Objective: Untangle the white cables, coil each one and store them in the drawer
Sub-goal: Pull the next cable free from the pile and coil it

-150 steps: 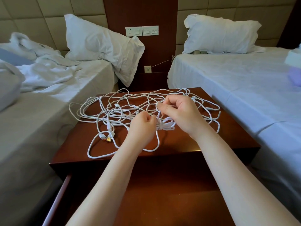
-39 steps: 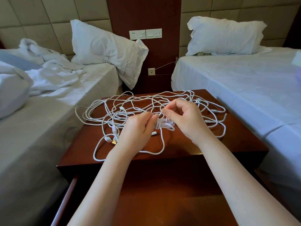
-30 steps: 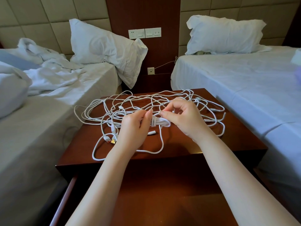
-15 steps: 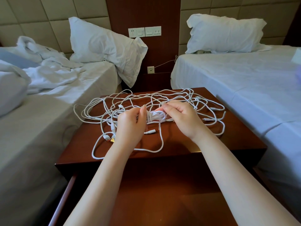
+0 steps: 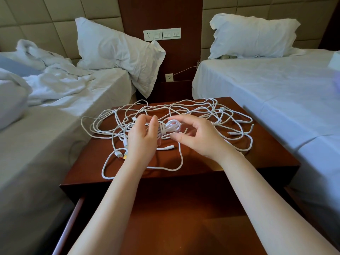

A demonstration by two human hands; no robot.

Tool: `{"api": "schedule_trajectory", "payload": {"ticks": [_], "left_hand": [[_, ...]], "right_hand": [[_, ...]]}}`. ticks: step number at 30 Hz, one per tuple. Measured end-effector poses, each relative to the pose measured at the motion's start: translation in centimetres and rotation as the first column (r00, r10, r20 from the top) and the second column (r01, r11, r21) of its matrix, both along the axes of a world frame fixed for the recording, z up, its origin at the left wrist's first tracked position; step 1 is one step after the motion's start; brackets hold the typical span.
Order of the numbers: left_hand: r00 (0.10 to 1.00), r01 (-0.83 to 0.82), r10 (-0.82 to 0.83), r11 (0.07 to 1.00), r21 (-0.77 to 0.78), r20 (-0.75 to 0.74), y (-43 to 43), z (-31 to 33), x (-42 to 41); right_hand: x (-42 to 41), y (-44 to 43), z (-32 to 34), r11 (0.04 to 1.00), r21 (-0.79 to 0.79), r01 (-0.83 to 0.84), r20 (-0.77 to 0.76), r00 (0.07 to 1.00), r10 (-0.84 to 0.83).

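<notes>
Nestling coil [image 5: 170,127], seemingly within left grip [image 5: 142,138]

Left hand [image 5: 142,142], right hand [image 5: 197,138] close (fingers curled)

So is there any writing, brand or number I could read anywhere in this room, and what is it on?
No text here can be read.
Dark marks on the white garment on the left bed: too blurred to read.
Small symbols on the wall switch panel: too small to read.
The white cables and the nightstand: no print visible.
</notes>
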State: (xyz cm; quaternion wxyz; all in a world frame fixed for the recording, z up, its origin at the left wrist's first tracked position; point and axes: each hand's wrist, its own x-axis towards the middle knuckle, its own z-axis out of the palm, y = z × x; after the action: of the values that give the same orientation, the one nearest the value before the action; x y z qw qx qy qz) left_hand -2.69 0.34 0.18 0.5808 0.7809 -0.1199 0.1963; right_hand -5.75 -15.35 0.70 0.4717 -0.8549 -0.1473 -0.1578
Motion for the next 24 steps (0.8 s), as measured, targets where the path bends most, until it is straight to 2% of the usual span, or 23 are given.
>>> {"api": "schedule_trajectory", "payload": {"ticks": [4,8,12,24], "left_hand": [[0.999,-0.040,0.039,0.998,0.045,0.022,0.0,0.1,0.0],[0.997,-0.062,0.059,0.996,0.067,0.047,-0.1,0.4,-0.4],[0.996,-0.076,0.073,0.996,0.041,0.055,0.0,0.2,-0.1],[0.971,-0.195,0.193,0.981,0.005,0.142,0.9,0.2,0.7]], "right_hand": [[0.0,0.3,0.0,0.997,-0.003,0.075,0.063,0.995,-0.074],[0.0,0.4,0.1,0.981,-0.047,0.188,-0.040,0.981,-0.190],[-0.1,0.2,0.2,0.982,-0.020,0.188,-0.116,0.975,-0.189],[-0.4,0.7,0.6,0.994,-0.069,0.089,-0.002,0.996,-0.089]]}}
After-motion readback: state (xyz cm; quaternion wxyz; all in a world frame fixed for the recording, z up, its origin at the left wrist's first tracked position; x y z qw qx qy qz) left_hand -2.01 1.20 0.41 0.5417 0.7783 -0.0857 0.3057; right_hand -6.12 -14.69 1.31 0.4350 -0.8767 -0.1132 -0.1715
